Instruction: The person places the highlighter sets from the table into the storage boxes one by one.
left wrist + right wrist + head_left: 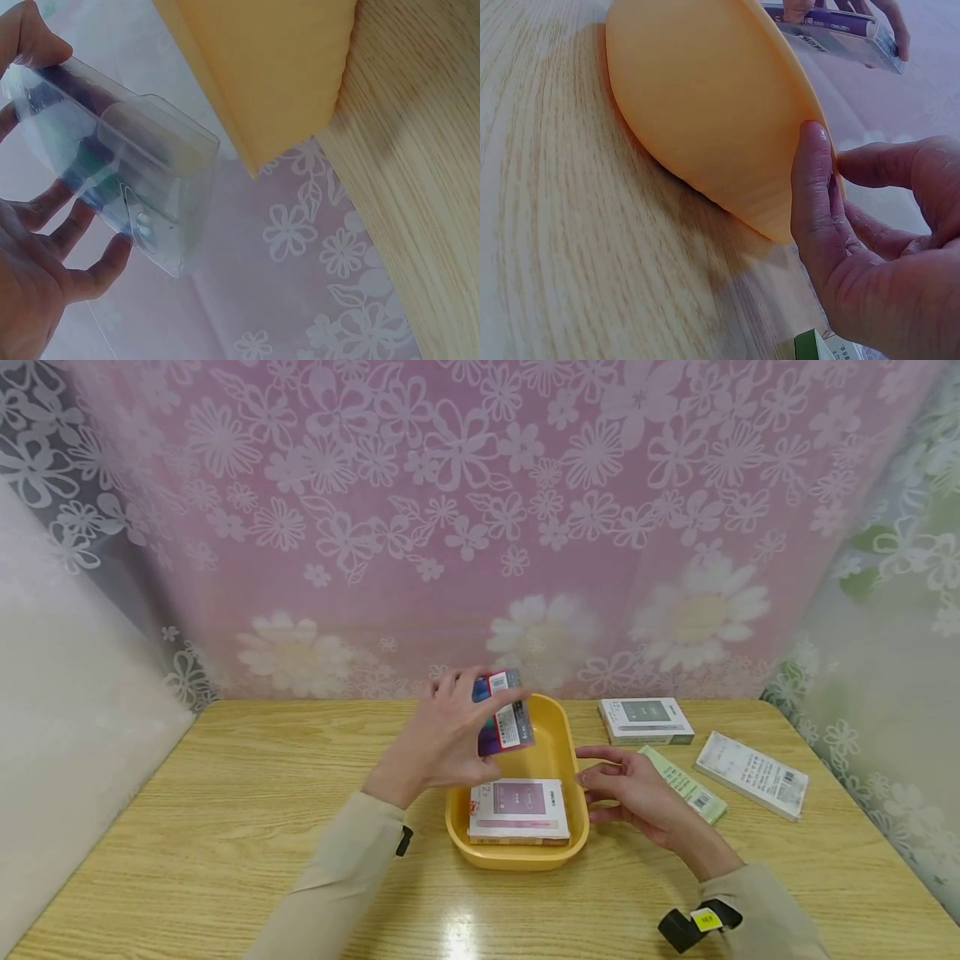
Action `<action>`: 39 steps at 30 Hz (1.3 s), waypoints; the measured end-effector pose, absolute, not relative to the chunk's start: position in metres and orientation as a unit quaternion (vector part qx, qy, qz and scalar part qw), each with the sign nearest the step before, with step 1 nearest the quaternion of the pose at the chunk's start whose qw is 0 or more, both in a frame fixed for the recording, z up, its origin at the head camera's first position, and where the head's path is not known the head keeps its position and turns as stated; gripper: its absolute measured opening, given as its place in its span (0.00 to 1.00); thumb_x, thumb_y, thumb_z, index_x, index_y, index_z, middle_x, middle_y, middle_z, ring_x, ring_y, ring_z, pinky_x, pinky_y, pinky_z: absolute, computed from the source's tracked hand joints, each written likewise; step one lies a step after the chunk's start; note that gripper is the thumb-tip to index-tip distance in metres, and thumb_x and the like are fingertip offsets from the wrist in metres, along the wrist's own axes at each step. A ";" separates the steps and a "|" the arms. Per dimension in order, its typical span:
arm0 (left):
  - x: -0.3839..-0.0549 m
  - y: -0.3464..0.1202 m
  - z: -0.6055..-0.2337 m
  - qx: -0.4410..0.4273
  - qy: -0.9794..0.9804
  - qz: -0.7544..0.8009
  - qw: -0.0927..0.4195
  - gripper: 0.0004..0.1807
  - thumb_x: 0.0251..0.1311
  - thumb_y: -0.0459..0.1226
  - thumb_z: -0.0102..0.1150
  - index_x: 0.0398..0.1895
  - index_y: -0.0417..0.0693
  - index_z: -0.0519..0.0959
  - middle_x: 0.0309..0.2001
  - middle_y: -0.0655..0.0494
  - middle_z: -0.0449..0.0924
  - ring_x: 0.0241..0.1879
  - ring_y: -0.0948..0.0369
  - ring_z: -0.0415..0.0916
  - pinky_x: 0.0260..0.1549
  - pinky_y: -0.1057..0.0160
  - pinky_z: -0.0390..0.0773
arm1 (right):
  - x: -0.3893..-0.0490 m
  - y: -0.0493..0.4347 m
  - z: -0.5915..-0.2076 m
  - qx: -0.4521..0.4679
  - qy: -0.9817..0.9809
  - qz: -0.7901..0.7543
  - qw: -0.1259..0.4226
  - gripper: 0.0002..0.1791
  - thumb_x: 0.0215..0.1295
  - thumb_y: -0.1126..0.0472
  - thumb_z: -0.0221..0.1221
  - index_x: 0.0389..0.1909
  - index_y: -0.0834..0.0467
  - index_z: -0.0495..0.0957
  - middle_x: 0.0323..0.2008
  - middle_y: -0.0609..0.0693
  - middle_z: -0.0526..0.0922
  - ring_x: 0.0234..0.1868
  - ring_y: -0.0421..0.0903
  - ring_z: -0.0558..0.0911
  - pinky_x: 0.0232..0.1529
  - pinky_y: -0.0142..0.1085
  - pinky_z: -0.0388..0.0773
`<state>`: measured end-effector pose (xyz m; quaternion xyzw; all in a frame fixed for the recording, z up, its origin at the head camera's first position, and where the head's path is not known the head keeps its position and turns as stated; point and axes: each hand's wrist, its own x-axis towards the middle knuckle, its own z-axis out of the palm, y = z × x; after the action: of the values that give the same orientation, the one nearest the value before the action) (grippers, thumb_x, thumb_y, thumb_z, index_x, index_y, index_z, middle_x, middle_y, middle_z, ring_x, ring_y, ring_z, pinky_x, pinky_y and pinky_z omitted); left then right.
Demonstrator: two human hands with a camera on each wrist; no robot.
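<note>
My left hand [442,727] grips a clear plastic pack [510,714] of blue, green and purple pens or markers, tilted above the yellow plastic tray [555,727]. In the left wrist view, thumb and fingers clasp opposite sides of this pack [112,142]. The tray's near half holds a white box [522,827] with a mauve printed panel, lying flat. At the tray's right side is my right hand [633,789]. Its thumb lies against the wall and a curved fingertip meets the rim, as the right wrist view of the tray [705,97] shows.
Right of the tray, a white box with a grey-green panel [647,721], a slim green box [684,783] and a white box with printed text [753,775] lie on the wooden table [300,793]. A pink flowered cloth [465,527] hangs behind the table's back edge.
</note>
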<state>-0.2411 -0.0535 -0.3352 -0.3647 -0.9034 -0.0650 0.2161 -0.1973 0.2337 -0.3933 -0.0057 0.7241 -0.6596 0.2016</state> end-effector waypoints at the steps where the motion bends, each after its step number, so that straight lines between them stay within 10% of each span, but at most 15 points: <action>1: -0.241 -0.052 -0.335 -0.367 -0.903 -0.067 0.213 0.50 0.42 0.58 0.72 0.75 0.75 0.63 0.72 0.44 0.65 0.64 0.45 0.67 0.56 0.41 0.74 | -0.197 0.233 -0.393 -0.005 0.724 -0.660 0.202 0.35 0.74 0.59 0.58 0.76 0.64 0.57 0.42 0.47 0.86 0.40 0.43 0.86 0.38 0.36 0.89; 39: -0.270 -0.025 -0.381 -0.387 -0.901 -0.153 0.125 0.50 0.43 0.52 0.75 0.74 0.71 0.61 0.74 0.45 0.60 0.70 0.45 0.64 0.60 0.39 0.75 | -0.198 0.234 -0.395 -0.004 0.720 -0.664 0.201 0.35 0.74 0.60 0.58 0.76 0.64 0.57 0.41 0.47 0.86 0.40 0.43 0.86 0.37 0.36 0.89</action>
<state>-0.2704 -0.0248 -0.3812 -0.3868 -0.9008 -0.1528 0.1249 -0.1980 0.2336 -0.3949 -0.0038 0.7200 -0.6643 0.2005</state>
